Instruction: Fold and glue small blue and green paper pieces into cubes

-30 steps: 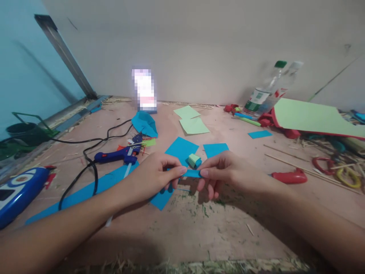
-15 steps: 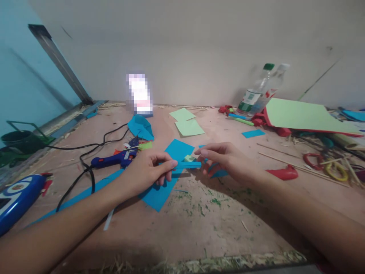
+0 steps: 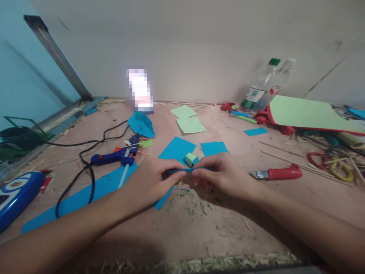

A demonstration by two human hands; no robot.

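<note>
Blue paper strip [image 3: 188, 170], thin and narrow, sits pinched between both hands just above the counter [image 3: 199, 228], right in the middle of the view. Its long axis runs left to right, nearly level, one end pointing toward the left hand [image 3: 151, 182] and the other toward the right hand [image 3: 225, 177]. Left thumb and fingers are clamped on the left end; right thumb and forefinger are closed on the right end, so the two hands sit close together, fingertips almost meeting along the strip.

Just behind the strip, a small green-and-blue folded block [image 3: 191, 159] rests on a blue paper sheet [image 3: 176, 149], with a second blue square [image 3: 213, 148] beside it. Over on the left, a blue glue gun [image 3: 114, 156] lies on its side, nozzle toward the middle, its black cord [image 3: 88, 171] looping across a long blue paper band [image 3: 85, 194]. To the right of the right hand, well apart, a red-handled utility knife [image 3: 278, 173] lies flat with its blade pointing toward the hands. Pale green paper squares [image 3: 189, 123] lie farther back.
</note>
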